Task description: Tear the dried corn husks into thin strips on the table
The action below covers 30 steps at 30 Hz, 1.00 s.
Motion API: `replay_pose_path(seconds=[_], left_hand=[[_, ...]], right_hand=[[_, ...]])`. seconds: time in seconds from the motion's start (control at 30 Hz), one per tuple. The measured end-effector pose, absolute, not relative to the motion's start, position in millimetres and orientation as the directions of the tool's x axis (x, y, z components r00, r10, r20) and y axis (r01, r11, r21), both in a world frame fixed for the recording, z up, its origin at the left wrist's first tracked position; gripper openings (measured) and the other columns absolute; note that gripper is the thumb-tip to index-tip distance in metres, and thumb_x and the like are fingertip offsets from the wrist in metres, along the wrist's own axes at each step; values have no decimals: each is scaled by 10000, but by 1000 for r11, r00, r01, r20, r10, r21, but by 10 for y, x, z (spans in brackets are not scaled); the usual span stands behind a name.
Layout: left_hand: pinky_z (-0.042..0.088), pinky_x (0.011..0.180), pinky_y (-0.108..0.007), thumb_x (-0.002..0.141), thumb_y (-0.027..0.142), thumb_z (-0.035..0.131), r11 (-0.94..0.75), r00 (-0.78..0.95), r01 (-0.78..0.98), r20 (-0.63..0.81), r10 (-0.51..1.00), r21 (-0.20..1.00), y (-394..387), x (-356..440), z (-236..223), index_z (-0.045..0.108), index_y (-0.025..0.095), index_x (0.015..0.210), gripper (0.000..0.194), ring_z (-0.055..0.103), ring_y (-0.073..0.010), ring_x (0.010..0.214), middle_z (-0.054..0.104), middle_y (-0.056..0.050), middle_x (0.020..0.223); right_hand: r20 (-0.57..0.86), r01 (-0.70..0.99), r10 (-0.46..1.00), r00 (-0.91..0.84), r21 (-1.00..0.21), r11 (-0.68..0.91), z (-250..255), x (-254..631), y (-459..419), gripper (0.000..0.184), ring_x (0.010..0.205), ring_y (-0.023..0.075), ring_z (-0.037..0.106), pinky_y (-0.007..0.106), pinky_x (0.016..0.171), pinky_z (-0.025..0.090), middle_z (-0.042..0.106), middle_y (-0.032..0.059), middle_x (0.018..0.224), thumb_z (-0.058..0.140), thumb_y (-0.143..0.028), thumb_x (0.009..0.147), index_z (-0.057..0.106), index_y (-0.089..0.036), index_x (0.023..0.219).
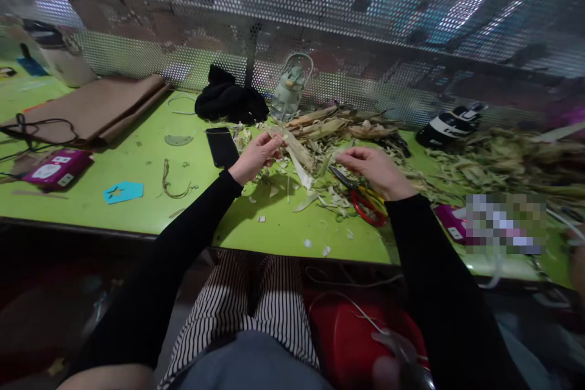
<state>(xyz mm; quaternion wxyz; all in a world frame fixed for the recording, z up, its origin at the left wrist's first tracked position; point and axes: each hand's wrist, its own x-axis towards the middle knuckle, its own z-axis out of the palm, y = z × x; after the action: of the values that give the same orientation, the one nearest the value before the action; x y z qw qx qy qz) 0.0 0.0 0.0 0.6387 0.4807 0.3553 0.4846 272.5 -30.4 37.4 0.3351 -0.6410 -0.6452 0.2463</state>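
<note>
Pale, dried corn husk (297,157) slants down from the fingertips of my left hand (256,157), which is closed in a pinch on its upper end. My right hand (377,172) is also pinched, to the right of the husk and apart from it; whatever lies between its fingertips is too small to make out. Just under the right hand are scissors with red handles (367,209), their blades pointing up and left. Husk scraps (326,195) litter the table around and below both hands.
Behind the hands lie dried husks (338,122), a clear bottle (289,94) and black cloth (228,97). A phone (222,147) is beside my left wrist. Farther left are a blue tag (123,192) and a purple box (61,169). A black bottle (450,126) stands right. Perforated metal (274,18) borders the table.
</note>
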Motion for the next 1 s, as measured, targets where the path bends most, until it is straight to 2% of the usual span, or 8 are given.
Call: replay_pose_path(seconds=[0.2,0.33,0.43,0.6,0.7,0.83,0.93,1.0], left_hand=[[302,449,-157,943,299,620,20,498,-162,64,865,987,-131,97,-53,583,164,948,140,665,-49,722,705,-58,1152],[357,492,-163,935,317,618,-71,652,-74,102,751,995,-208,130,-60,602,170,988,157,682,-85,747,701,-33,927],[368,492,-165,926,308,619,-122,710,-20,99,697,992,-188,127,-94,581,166,960,151,649,-77,675,651,1,804],[364,476,-161,939,255,578,-164,584,68,94,806,984,-60,67,-113,562,161,923,97,629,-72,654,608,8,804],[371,477,-159,942,207,560,-149,428,146,74,901,978,7,18,-115,547,158,875,84,615,-68,624,570,23,754],[374,477,-159,935,154,550,-112,268,198,56,962,974,35,-18,-135,560,151,853,82,611,-68,583,590,21,712],[358,468,-151,941,153,549,-83,212,173,46,976,981,16,-7,-120,582,150,895,58,663,-93,636,638,-1,738],[322,443,-145,952,171,556,-51,225,70,34,974,996,-8,9,-83,589,145,928,49,696,-96,692,700,-44,905]], right_hand=[[15,460,999,-46,-887,35,520,2468,-381,430,540,92,441,260,501,324,615,-4,674,831,-574,649,671,-193,765],[-30,470,961,-275,-876,107,538,2242,-419,329,569,91,442,279,544,350,627,-12,744,779,-469,742,706,-194,908],[37,330,973,-228,-937,113,623,2160,-382,210,567,88,398,276,528,315,609,-9,782,756,-346,752,644,-209,865],[131,-9,990,43,-991,132,964,2365,-299,148,541,88,318,242,469,214,517,-27,726,666,-162,745,554,-236,809],[211,-152,969,131,-961,230,1140,2588,-285,189,530,80,348,229,480,288,447,-53,653,667,-102,704,547,-220,790],[294,-125,909,295,-931,342,1213,2762,-322,185,577,94,453,255,621,450,437,-61,596,624,-46,769,555,-217,774],[312,-27,907,283,-942,333,1175,2755,-385,168,586,95,484,265,644,461,482,-59,604,629,-69,827,568,-221,789],[286,46,928,237,-958,284,1125,2705,-427,152,572,83,483,247,612,439,526,-54,624,654,-80,832,586,-213,805]])
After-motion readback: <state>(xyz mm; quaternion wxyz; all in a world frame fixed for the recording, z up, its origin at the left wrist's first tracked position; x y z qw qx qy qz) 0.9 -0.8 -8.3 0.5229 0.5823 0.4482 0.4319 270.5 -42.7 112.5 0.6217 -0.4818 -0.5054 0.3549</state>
